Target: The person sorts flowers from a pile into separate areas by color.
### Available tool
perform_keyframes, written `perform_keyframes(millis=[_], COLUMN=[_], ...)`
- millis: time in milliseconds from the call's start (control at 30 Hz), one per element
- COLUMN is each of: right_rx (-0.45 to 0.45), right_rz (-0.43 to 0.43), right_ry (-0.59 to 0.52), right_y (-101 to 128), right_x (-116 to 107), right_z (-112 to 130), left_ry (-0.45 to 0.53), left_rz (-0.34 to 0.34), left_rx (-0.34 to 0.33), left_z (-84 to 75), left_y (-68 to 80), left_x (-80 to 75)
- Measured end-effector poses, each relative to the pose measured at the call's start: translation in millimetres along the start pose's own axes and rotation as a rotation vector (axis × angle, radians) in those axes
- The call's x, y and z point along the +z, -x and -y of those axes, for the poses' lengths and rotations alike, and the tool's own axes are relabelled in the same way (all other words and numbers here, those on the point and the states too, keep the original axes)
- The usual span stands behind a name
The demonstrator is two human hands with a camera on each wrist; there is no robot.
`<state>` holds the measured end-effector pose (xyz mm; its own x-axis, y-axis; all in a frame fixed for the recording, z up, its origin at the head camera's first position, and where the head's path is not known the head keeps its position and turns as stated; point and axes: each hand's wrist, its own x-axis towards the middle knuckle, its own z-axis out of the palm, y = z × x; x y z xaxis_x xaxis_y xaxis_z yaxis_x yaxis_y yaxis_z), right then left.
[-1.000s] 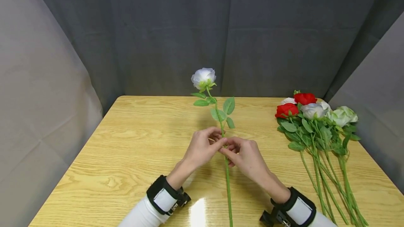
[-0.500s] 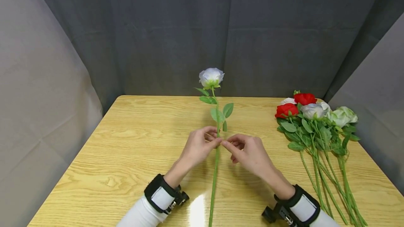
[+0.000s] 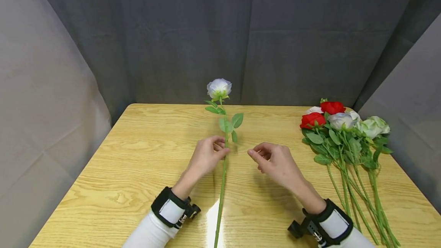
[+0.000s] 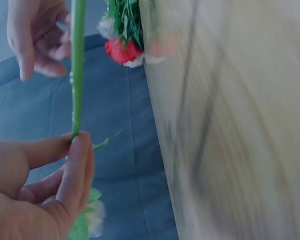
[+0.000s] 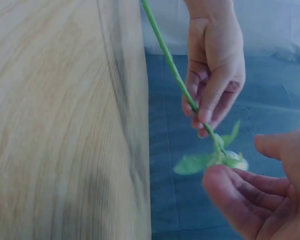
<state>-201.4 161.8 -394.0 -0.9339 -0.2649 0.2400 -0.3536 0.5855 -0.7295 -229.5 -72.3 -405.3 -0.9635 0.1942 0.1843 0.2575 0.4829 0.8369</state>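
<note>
A pale bluish-white rose (image 3: 219, 88) stands above the middle of the table, its long green stem (image 3: 222, 186) running down toward me and leaning slightly. My left hand (image 3: 207, 155) pinches that stem between thumb and fingertips, just under the lower leaves (image 3: 237, 120). In the left wrist view the thumb and fingertips meet on the stem (image 4: 77, 75). To the right of the rose, my right hand (image 3: 278, 163) is apart from the stem, its fingers loosely bent. The right wrist view shows a gap between that hand's thumb and fingers (image 5: 235, 195), with nothing held.
Several roses lie in a bunch at the table's right side: red ones (image 3: 312, 120), white and pale blue ones (image 3: 342, 120) and a light green one (image 3: 373, 127). Their stems point toward the front. Behind the wooden table (image 3: 138, 156) hangs a dark curtain (image 3: 186, 41).
My right hand has let go of the stem and drawn off to the right. The left hand has carried the rose a little left, and the stem's lower end has swung left.
</note>
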Motion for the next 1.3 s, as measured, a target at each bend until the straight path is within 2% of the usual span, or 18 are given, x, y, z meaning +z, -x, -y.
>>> perform_keyframes(millis=[300,533,800,1100,1300], right_rx=[-0.008,-0.008,-0.008,-0.009,0.002], right_rz=[0.026,0.044,0.059,0.068,0.080], right_ry=[0.111,0.175,0.222,0.236,0.241], right_y=[-2.3,-3.3,-4.3,-5.6,-5.4], right_x=[-4.4,-8.7,-13.2,-15.5,-17.1], right_z=[-4.3,-6.6,-9.0,-11.4,-13.3], left_ry=[-0.079,-0.224,-0.357,-0.434,-0.428], left_rz=[0.001,-0.019,0.021,0.059,0.085], left_rx=[-0.091,-0.141,-0.205,-0.294,-0.348], left_z=[12.9,19.5,29.1,43.4,53.3], left_y=[-3.9,-6.9,-6.4,-7.7,-8.9], left_x=[-24.0,-42.1,-59.3,-70.4,-79.8])
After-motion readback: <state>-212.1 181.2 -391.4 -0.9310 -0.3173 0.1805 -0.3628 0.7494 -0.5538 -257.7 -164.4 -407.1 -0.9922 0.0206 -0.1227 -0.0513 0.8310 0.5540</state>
